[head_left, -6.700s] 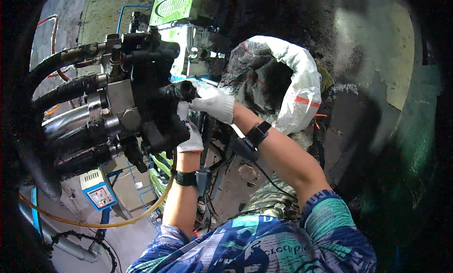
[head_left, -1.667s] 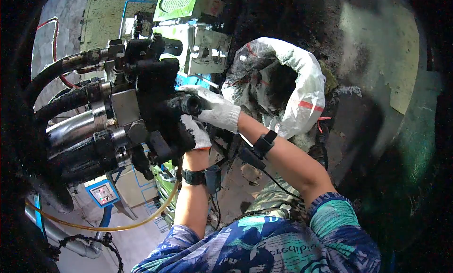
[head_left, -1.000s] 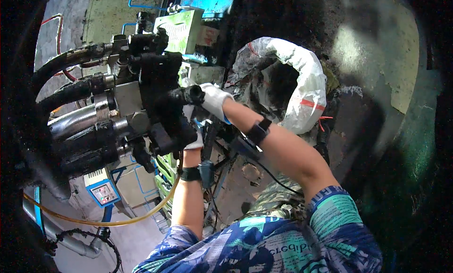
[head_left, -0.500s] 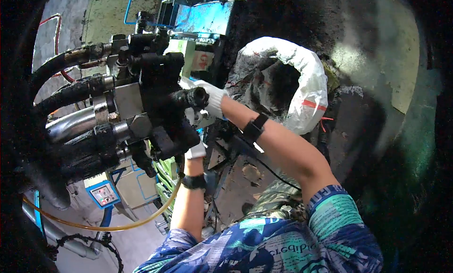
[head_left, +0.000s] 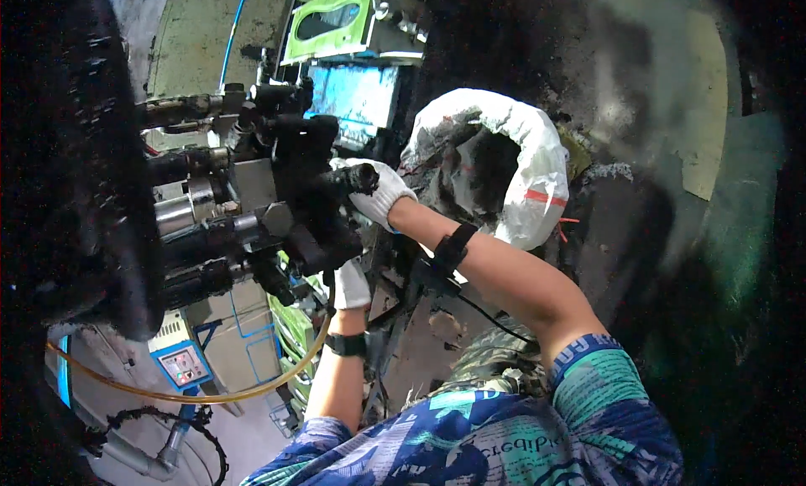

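A black, grease-covered machine block [head_left: 306,154] with metal fittings hangs in front of my hands. My right hand [head_left: 386,194], in a white knitted glove, reaches behind the block's short protruding stub [head_left: 363,179]; its fingers are hidden there. Lower down, my left hand [head_left: 351,286], also in a white glove, is raised beside the block's lower end. The block covers its fingers too, so what either hand touches cannot be made out. Black bands circle both wrists.
Thick dark hoses [head_left: 189,247] run left from the block. A yellowish tube [head_left: 281,381] loops beneath. Right of my hands stands an open, sooty white sack [head_left: 541,163]. Green machine parts [head_left: 332,28] and a blue panel [head_left: 361,91] lie beyond; a control box [head_left: 185,364] stands lower left.
The view has shifted, and the block and hoses sit slightly lower and farther right. More of the right glove's back shows beside the stub. Both hands remain behind the block.
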### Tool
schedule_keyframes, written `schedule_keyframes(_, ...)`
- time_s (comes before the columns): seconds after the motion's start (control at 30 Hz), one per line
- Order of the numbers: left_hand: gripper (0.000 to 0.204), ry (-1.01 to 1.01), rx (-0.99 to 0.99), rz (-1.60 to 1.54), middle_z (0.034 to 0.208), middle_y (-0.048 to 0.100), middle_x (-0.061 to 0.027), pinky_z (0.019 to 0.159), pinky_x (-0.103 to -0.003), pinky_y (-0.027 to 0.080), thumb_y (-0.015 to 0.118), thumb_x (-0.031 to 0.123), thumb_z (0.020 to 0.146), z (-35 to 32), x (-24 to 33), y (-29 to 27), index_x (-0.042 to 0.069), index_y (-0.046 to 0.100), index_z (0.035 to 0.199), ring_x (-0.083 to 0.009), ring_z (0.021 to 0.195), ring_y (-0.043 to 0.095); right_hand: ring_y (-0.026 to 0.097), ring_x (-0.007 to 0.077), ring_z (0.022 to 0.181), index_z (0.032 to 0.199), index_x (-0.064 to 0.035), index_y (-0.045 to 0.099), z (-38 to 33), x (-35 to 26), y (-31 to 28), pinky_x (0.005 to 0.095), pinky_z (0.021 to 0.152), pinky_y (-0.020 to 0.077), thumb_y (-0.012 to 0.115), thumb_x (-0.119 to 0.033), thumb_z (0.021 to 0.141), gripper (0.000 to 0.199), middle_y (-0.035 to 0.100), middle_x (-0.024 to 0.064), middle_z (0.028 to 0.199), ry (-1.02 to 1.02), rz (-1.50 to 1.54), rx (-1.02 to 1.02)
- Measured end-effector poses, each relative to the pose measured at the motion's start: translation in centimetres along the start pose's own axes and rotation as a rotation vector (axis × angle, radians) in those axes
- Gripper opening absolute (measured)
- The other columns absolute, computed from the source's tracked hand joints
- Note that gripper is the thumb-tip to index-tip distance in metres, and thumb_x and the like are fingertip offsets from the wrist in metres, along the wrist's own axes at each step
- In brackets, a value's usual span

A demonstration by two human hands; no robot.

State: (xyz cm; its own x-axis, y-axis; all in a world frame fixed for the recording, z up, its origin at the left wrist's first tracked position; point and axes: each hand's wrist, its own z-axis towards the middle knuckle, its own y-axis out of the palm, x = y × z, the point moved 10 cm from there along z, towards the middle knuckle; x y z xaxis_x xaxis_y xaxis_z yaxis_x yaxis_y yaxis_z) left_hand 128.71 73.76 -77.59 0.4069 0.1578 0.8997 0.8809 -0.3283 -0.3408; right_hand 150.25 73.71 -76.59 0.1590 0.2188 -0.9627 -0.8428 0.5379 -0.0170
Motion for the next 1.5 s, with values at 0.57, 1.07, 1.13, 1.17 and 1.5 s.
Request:
schedule_keyframes(0.57, 0.052, 0.225, -0.301, -0.031, 0.141, 0.063, -0.0102, 0.106, -0.041, 0.049, 0.062, 0.026, 0.105, 2.1, 5.3, 5.4, 0.004, 0.05, 0.151, -0.0257, 0.122, 0.062, 0.069, 0.0152, 0.082, 0.112, -0.0071, 0.076, -20.7, 8.4, -18.1, 0.0318, 0.073, 0.0548, 0.053, -0.042, 0.108, 0.042, 0.075, 0.0069, 0.095, 0.607, 0.041, 0.105)
schedule_keyframes(1.07, 0.076, 0.513, -0.517, -0.043, 0.14, 0.061, -0.0127, 0.106, -0.042, 0.051, 0.078, 0.021, 0.092, 7.2, 3.0, 8.3, 0.001, 0.04, 0.155, -0.029, 0.121, 0.062, 0.062, 0.0149, 0.06, 0.108, -0.0075, 0.07, -57.2, 10.5, -23.8, 0.0323, 0.05, 0.0533, 0.053, -0.038, 0.105, 0.035, 0.068, 0.0037, 0.083, 1.143, 0.175, 0.878)
schedule_keyframes(1.13, 0.078, 0.485, -0.573, 0.001, 0.141, 0.061, -0.0123, 0.104, -0.043, 0.053, 0.08, 0.023, 0.093, 9.3, 3.1, 10.2, 0.002, 0.038, 0.156, -0.0297, 0.119, 0.064, 0.061, 0.0136, 0.06, 0.109, -0.008, 0.071, -59.6, 10.2, -22.1, 0.0311, 0.051, 0.054, 0.054, -0.036, 0.105, 0.033, 0.067, 0.0032, 0.082, 1.173, 0.147, 0.892)
schedule_keyframes(1.17, 0.079, 0.497, -0.592, -0.03, 0.139, 0.062, -0.0126, 0.104, -0.043, 0.053, 0.081, 0.023, 0.093, 9.6, 3.6, 11.0, 0.002, 0.038, 0.156, -0.0296, 0.118, 0.065, 0.061, 0.0128, 0.061, 0.109, -0.0081, 0.071, -60.2, 9.8, -21.3, 0.0313, 0.052, 0.0541, 0.056, -0.034, 0.104, 0.03, 0.068, 0.0024, 0.082, 1.168, 0.086, 0.857)
schedule_keyframes(1.5, 0.057, 0.499, -0.522, -0.055, 0.131, 0.064, -0.0203, 0.102, -0.04, 0.05, 0.073, 0.018, 0.091, 7.8, 7.5, 12.1, -0.002, 0.052, 0.14, -0.0286, 0.118, 0.062, 0.055, 0.0092, 0.061, 0.099, -0.0125, 0.067, -65.3, 8.2, -17.4, 0.0278, 0.052, 0.0466, 0.06, -0.03, 0.103, 0.019, 0.064, -0.0024, 0.081, 1.392, 0.006, 0.843)
